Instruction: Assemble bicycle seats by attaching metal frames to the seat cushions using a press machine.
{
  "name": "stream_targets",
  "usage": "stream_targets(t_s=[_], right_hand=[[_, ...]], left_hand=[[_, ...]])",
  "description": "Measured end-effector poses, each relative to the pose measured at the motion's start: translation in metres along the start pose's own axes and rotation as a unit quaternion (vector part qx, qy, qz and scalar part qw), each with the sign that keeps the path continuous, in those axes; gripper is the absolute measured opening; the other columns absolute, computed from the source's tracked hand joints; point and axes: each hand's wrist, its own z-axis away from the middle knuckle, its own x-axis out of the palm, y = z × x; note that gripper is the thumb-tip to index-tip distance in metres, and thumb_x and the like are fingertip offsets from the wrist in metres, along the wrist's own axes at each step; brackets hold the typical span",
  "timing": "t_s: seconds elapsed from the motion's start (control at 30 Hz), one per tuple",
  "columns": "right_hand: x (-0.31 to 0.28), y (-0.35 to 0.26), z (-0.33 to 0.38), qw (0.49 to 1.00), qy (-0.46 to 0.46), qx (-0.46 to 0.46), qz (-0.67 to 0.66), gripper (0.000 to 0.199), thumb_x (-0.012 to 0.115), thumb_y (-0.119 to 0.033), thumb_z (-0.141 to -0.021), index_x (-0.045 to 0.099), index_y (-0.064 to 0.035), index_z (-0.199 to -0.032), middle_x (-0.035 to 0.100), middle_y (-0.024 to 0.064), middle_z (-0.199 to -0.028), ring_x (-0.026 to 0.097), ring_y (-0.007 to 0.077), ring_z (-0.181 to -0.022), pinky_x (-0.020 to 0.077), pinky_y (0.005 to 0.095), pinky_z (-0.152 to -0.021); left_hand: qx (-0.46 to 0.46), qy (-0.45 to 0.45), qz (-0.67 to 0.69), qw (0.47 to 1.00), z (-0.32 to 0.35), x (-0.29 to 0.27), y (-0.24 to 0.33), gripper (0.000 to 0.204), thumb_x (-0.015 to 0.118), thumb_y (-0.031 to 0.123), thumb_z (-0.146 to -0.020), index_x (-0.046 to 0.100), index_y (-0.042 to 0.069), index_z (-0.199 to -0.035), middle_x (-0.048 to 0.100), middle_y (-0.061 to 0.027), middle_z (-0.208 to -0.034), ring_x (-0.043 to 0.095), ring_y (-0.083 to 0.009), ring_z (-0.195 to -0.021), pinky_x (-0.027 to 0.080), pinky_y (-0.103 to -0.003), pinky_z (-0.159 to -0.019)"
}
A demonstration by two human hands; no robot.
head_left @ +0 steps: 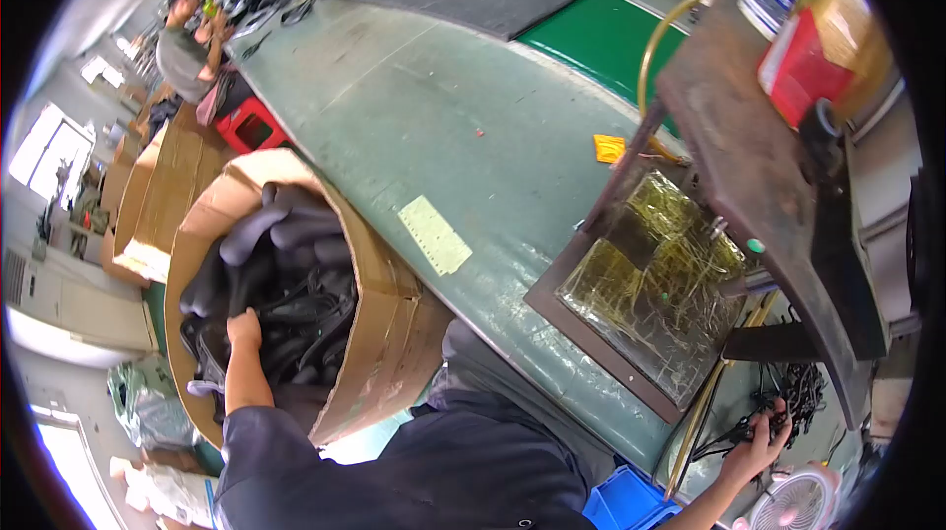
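Observation:
A tall cardboard box (394,328) on my left is filled with black, padded pieces (296,230) that look like bicycle saddles. Into it reaches my left hand (244,328), its fingers closed on one of the dark pieces; the fingertips are partly hidden. Far off to the right, my right hand (764,439) curls its fingers around thin black parts at the edge of a tangled heap of small black parts (803,387). Their exact kind is too small to tell.
A green worktable (394,116) carries a pale perforated strip (435,234), a yellow packet (609,148) and a dark-framed, tape-covered panel (650,284). Beside my right forearm are a small fan (793,502) and a blue bin (628,502). A person (187,47) sits at far left.

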Motion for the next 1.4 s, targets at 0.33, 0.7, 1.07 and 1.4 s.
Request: stream_targets(t_s=[0.33,0.7,1.07,1.4], right_hand=[[0.029,0.024,0.046,0.994,0.073,-0.021,0.073,0.045,0.067,0.004,-0.099,0.053,-0.0025,-0.142,0.062,0.0048,-0.112,0.056,0.0139,-0.099,0.0489,0.0284,-0.085],[0.035,0.047,0.037,0.988,0.03,-0.083,0.124,0.058,0.069,0.003,-0.097,0.051,-0.0006,-0.153,0.06,0.0054,-0.138,0.057,0.0129,-0.106,0.0512,0.0288,-0.094],[0.036,-0.011,0.071,0.986,0.089,-0.081,0.118,0.062,0.069,0.002,-0.081,0.061,0.0019,-0.142,0.064,0.0082,-0.122,0.06,0.0154,-0.103,0.0518,0.0278,-0.089],[0.07,-0.067,0.085,0.921,-0.089,-0.265,0.27,0.07,0.092,-0.03,-0.072,0.07,0.002,-0.13,0.063,0.0127,-0.097,0.056,0.0187,-0.074,0.0463,0.0306,-0.063]], left_hand=[[0.028,0.128,0.164,0.978,0.078,-0.089,-0.019,0.05,0.095,0.012,-0.071,0.064,0.005,-0.109,0.078,-0.0184,-0.101,0.074,-0.0412,-0.103,0.055,-0.049,-0.094],[0.344,0.519,0.596,0.507,0.22,-0.368,0.133,0.041,0.089,0.008,-0.082,0.059,0.005,-0.11,0.062,-0.0101,-0.091,0.062,-0.0203,-0.084,0.053,-0.033,-0.079],[0.756,0.408,0.319,0.4,0.427,-0.398,0.411,0.027,0.076,0.027,-0.082,0.064,0.01,-0.1,0.06,-0.0065,-0.093,0.064,-0.0241,-0.083,0.054,-0.039,-0.073],[0.777,0.29,0.347,0.438,0.311,-0.422,0.423,0.051,0.091,0.034,-0.08,0.072,0.008,-0.12,0.07,-0.0127,-0.131,0.066,-0.0367,-0.127,0.052,-0.049,-0.107]])
